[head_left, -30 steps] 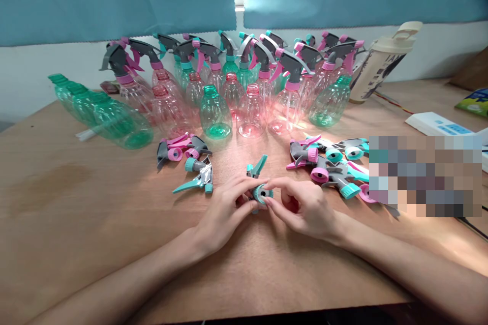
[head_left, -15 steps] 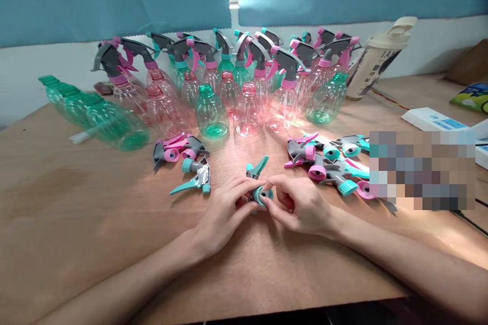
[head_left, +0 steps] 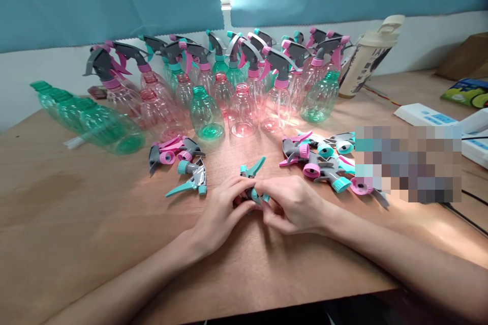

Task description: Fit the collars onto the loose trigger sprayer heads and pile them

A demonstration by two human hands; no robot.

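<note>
Near the front middle of the table, a grey and teal trigger spray head (head_left: 255, 168) is held between my two hands, its teal trigger pointing away from me. My left hand (head_left: 221, 210) closes its fingers and thumb round the body. With thumb and fingertips, my right hand (head_left: 293, 204) grips the teal collar; the fingers partly cover it. To the left lie a teal spray head (head_left: 196, 177) and pink spray heads (head_left: 177, 152). On the right is a pile of pink and teal spray heads (head_left: 324, 167).
Behind stand several clear pink and green bottles (head_left: 244, 116), many topped with spray heads. Green bottles (head_left: 95, 121) lie tipped at the left. A cream tumbler (head_left: 368, 60), a white power strip (head_left: 423, 116) and cables are at the right, beside a blurred-out patch.
The view has shifted slightly. The spray head's collar has turned so that its opening, visible before, faces more to the right. My right fingers have closed further over it.
</note>
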